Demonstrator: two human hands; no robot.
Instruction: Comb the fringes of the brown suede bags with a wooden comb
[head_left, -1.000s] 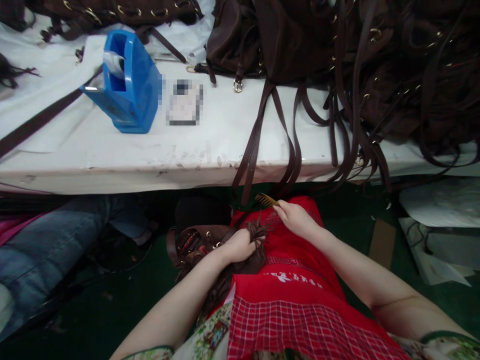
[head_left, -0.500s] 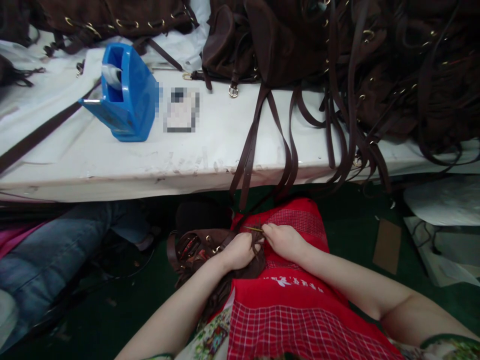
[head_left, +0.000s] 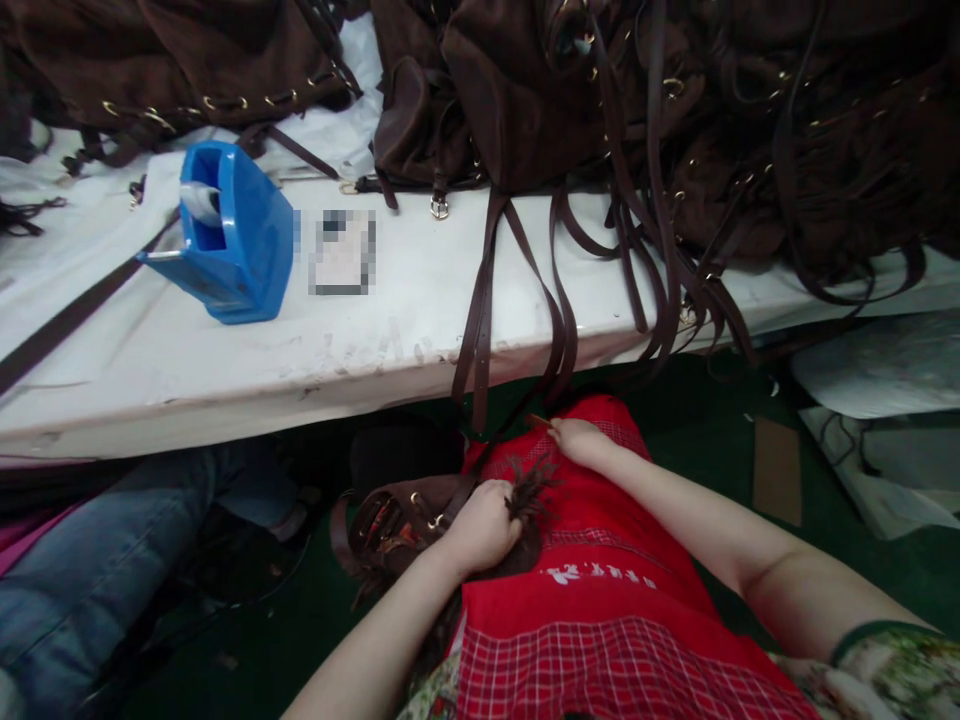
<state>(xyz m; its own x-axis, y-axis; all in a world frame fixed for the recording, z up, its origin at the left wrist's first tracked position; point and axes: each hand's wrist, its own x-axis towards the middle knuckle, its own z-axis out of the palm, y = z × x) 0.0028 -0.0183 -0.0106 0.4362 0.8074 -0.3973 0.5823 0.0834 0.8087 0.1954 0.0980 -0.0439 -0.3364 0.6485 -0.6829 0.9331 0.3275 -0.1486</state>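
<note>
My left hand [head_left: 489,528] is closed around a dark brown tassel [head_left: 531,488], whose fringed strands spread out past the fingers. Beneath that hand a brown bag [head_left: 420,492] with gold-coloured eyelets rests across my lap. Its mouth gapes and a reddish patterned lining shows. My right hand [head_left: 583,441] is pinched on a thin yellowish-brown tool [head_left: 538,420]; its exact kind is too small to make out. This hand is apart from the tassel, farther forward over the red apron [head_left: 600,500].
A white-covered table [head_left: 405,330] runs across in front of me. On it stand a blue tape dispenser [head_left: 255,240], a pixelated flat object [head_left: 343,255] and several brown bags [head_left: 525,100]. Bag straps [head_left: 480,330] hang over its edge. Another person's jeans-clad leg [head_left: 97,570] is at left.
My right hand has moved forward, away from the tassel, with the thin tool. My left hand keeps hold, and the strands now fan out. The view has tilted slightly.
</note>
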